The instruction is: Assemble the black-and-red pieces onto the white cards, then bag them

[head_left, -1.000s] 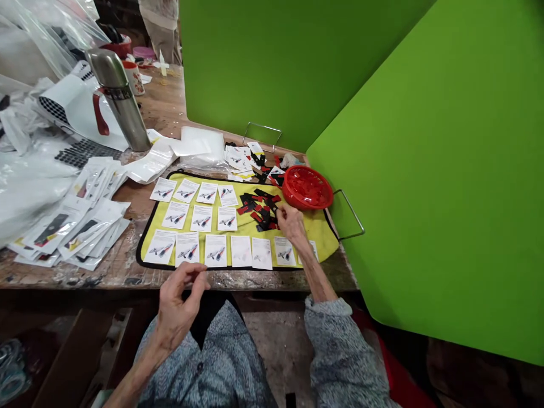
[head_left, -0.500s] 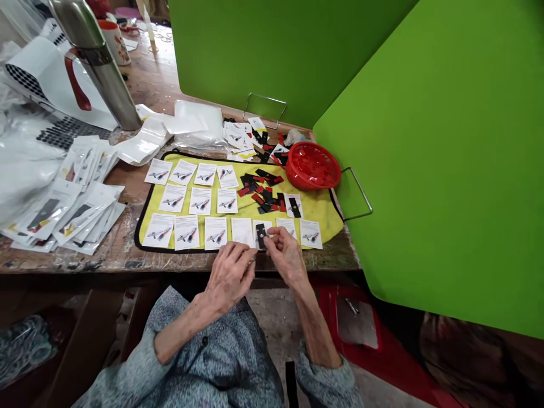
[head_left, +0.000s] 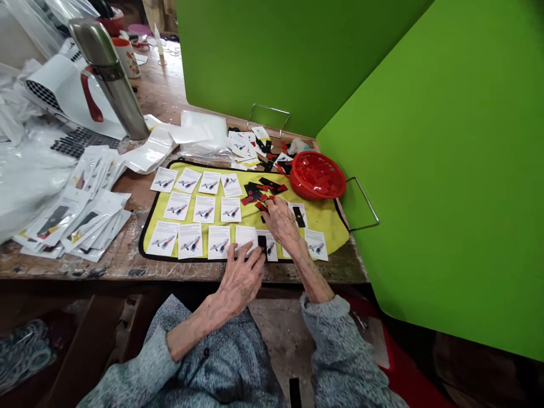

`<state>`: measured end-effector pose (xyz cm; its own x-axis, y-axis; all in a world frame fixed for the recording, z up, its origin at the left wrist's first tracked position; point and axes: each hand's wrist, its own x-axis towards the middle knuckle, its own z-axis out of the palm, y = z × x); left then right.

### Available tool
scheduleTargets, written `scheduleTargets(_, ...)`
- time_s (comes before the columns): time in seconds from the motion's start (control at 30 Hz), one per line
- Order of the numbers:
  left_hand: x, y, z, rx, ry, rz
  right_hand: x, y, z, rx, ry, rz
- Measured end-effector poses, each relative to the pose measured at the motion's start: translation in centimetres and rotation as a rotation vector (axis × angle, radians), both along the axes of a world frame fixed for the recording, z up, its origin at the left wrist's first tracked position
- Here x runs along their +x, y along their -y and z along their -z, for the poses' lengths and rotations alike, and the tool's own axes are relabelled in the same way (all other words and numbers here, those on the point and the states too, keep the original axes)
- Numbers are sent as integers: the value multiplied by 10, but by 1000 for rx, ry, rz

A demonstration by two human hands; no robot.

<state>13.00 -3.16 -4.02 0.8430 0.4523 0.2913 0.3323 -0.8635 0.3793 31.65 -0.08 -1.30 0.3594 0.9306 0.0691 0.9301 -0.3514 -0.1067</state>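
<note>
My left hand (head_left: 243,277) rests at the front edge of the yellow cloth (head_left: 340,233), fingers spread. Its fingertips touch a blank-looking card (head_left: 245,234) and lie close to a flat black piece (head_left: 262,243), which sits on a printed card (head_left: 272,249). Farther forward, my right hand (head_left: 283,224) is over a loose pile of flat black and red pieces (head_left: 255,191). Its fingers are drawn together at the pile's near side; what they grip is hidden. To the right of that hand, another black piece (head_left: 298,216) lies on a card. Rows of printed cards (head_left: 204,209) cover the cloth's left side.
A red plastic basket (head_left: 317,175) stands at the cloth's right, beside a green panel (head_left: 446,170) with wire feet. Filled clear packets (head_left: 76,218) are heaped at left. Behind them stand a steel flask (head_left: 123,96) and a mug (head_left: 127,59). More cards (head_left: 242,144) lie at the back.
My right hand has left the black piece at the front and moved forward to the pile. My left hand's fingers have spread out. The view has shifted slightly.
</note>
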Motion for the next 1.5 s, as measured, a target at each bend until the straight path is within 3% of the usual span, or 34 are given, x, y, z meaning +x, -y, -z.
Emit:
scheduleTargets(0.13, -3, 5, -5, 17, 58, -65, 5, -6, 2, 28, -49, -62)
scheduleTargets(0.27, -9, 5, -8, 4, 111, -32, 27, 1, -7, 186, -329, 20)
scheduleTargets(0.37, -13, 3, -5, -6, 170, -47, 46, 31, -14, 366, -646, 139)
scheduleTargets(0.5, -16, 1, 2, -15, 256, -63, 49, 83, -12, 448, -811, 335)
scheduleTargets(0.63, -17, 1, 5, 28, 305, -78, 30, 106, 1, 353, -819, 368)
scheduleTargets(0.77, -16, 2, 5, 64, 320, -102, 8, 106, 0, 176, -495, 346)
scheduleTargets(0.87, -15, 2, 5, 69, 316, -101, 2, 101, -11, 100, -146, 355)
scheduleTargets(0.93, -15, 3, 6, 66, 309, -99, 6, 90, -17, 124, -80, 285)
scheduleTargets(1.07, -14, 3, 8, 66, 310, -120, 26, 41, -14, 178, -151, -5)
scheduleTargets(1.2, -13, 4, 10, 69, 314, -134, 41, -5, 1, 88, -127, -92)
scheduleTargets(1.33, -12, 5, 11, 72, 330, -149, 46, -17, 4, 66, -152, -133)
scheduleTargets(1.5, -11, 5, 11, 72, 342, -165, 52, -15, -6, 95, -260, -105)
